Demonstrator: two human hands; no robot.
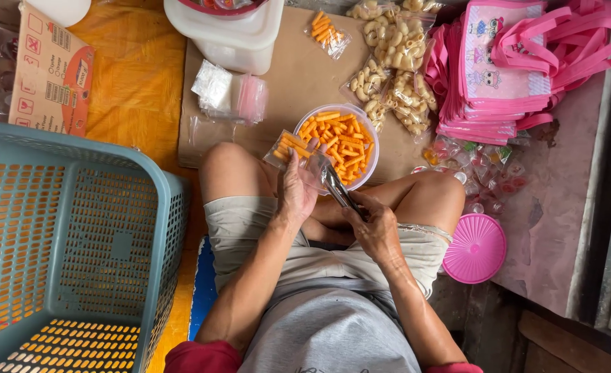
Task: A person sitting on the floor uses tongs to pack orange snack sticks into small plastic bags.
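Note:
My left hand (296,190) holds a small clear plastic bag (290,149) partly filled with orange stick snacks, its mouth pinched between thumb and fingers. My right hand (373,224) grips a metal stapler (337,186) whose tip meets the bag's open end. Just beyond both hands a round clear bowl (369,131) full of orange stick snacks stands on a sheet of brown cardboard (291,90). I sit cross-legged with my knees on either side of the bowl.
A teal plastic basket (77,249) fills the left. Filled bags of pale curled snacks (395,62) and a stack of pink bags (506,69) lie at the back right. A pink lid (475,247), small jellies (471,166), empty clear bags (229,93), a white container (233,34).

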